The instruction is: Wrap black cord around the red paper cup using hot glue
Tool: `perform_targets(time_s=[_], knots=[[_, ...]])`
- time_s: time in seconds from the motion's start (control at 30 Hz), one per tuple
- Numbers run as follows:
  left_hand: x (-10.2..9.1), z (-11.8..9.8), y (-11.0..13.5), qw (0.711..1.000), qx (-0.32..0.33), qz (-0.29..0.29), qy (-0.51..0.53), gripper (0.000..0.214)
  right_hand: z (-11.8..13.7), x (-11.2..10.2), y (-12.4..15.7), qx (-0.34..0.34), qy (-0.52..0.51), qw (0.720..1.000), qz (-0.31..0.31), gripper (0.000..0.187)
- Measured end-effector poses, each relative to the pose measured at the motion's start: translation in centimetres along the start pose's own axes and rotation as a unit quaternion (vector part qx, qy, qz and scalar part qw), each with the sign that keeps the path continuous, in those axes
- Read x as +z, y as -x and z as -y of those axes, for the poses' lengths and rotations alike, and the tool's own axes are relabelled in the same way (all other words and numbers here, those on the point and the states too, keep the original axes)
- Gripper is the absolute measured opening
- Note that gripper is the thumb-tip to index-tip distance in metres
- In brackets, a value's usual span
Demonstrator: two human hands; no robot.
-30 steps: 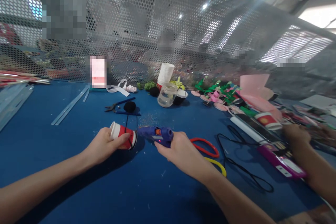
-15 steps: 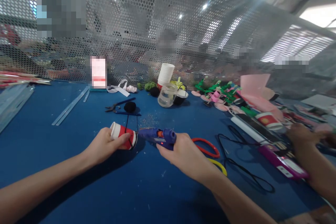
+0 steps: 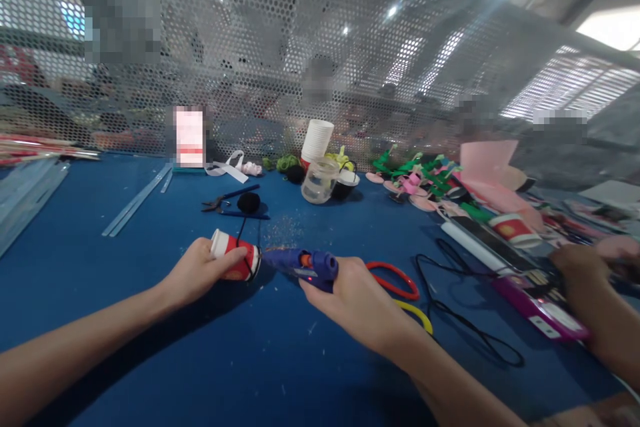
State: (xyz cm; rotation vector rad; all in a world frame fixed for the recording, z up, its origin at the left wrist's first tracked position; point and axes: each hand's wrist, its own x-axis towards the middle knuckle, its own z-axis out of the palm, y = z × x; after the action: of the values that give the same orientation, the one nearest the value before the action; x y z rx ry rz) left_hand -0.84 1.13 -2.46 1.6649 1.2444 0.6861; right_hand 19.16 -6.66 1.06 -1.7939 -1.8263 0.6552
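My left hand point(image 3: 197, 270) is closed round a red and white paper cup point(image 3: 235, 243), which lies on its side with its base to the right. Black yarn runs round the base end and leads up to a small black yarn ball point(image 3: 249, 203). In my right hand point(image 3: 357, 300) is a blue hot glue gun point(image 3: 310, 263), its small red light lit. The nozzle points left at the cup's base, touching or very close to it. Pliers point(image 3: 220, 203) lie beyond the cup, beside the yarn ball.
A clear jar point(image 3: 319, 181), stacked paper cups point(image 3: 317, 139) and a black-and-white cup point(image 3: 346, 184) stand at the back. Red and yellow handles point(image 3: 395, 280) lie beside my right wrist. Rightward are a purple power strip point(image 3: 543, 310), black cords and another person's hand point(image 3: 583, 267).
The view has shifted very slightly. My left hand still holds the cup, and the glue gun stays at its base, tilted a little differently.
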Motion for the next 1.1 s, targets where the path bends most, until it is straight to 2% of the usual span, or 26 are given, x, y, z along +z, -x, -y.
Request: perform_targets(time_s=[0.13,0.47,0.6,0.67,0.77,0.87,0.97,1.1], knots=[[0.0,-0.3,0.0,0.999,0.004,-0.002,-0.039,0.039,-0.1,0.1,0.2,-0.01,0.007,1.0,0.008,0.013],[0.1,-0.3,0.0,1.0,0.001,-0.01,-0.014,0.038,0.3,0.1,0.4,-0.044,0.023,0.998,0.027,0.007],[0.1,-0.4,0.0,1.0,-0.003,-0.007,-0.004,0.037,0.1,0.0,0.4,-0.009,0.007,1.0,0.028,0.013],[0.1,-0.5,-0.1,1.0,-0.004,-0.008,-0.001,0.038,-0.1,-0.3,0.2,0.024,-0.038,0.999,0.028,0.013],[0.0,-0.4,-0.2,1.0,-0.008,-0.014,-0.001,0.038,-0.8,-1.0,-0.8,0.041,-0.129,0.991,-0.001,0.02],[-0.1,-0.3,0.0,1.0,0.001,-0.022,0.001,0.037,-2.4,-1.6,-2.6,0.026,-0.163,0.982,-0.086,0.03],[0.0,-0.5,0.2,1.0,0.017,-0.025,0.004,0.035,-4.4,-1.6,-4.6,0.048,-0.115,0.984,-0.131,0.03],[0.3,-0.8,0.5,0.999,0.034,-0.015,0.012,0.032,-6.1,-1.1,-6.6,0.104,-0.008,0.991,-0.087,0.034]])
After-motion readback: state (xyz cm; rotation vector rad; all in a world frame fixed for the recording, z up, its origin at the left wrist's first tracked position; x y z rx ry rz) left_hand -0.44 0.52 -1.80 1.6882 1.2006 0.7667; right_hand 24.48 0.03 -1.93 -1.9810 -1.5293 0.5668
